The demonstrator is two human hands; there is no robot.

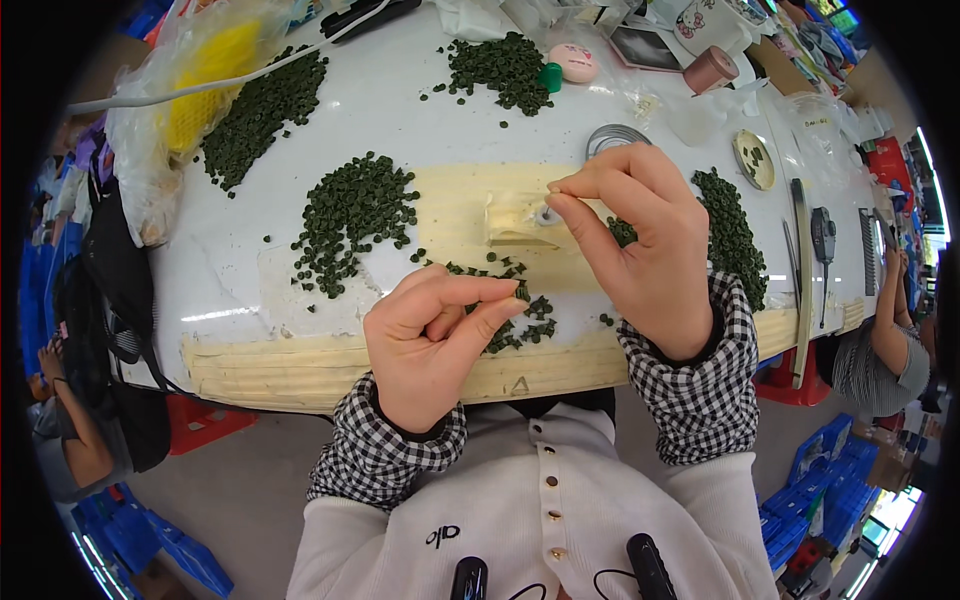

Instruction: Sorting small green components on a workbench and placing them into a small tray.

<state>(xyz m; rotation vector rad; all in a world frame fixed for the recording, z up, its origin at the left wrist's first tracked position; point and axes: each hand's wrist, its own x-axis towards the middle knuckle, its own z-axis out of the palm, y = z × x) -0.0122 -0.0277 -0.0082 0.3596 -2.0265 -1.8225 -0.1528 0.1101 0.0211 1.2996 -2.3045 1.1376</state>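
Note:
My left hand [425,335] pinches a small dark green piece [522,291] between thumb and forefinger, above a loose scatter of like pieces [537,325] near the table's front. Farther off, my right hand [645,240] is closed, thumb and forefinger together beside a small clear-and-yellowish block [512,222]. A small grey round part [546,214] shows at the block's right end, just under those fingertips. What the right fingers hold is too small to make out. Yellowish tape [450,200] covers the tabletop around the block.
Piles of green pieces lie left [355,215], far left [265,120], at the back [505,70] and right [735,240]. A shallow round dish [753,160], a coil of grey wire [615,136] and a screwdriver-like tool [823,245] are on the right. Other people sit at both sides.

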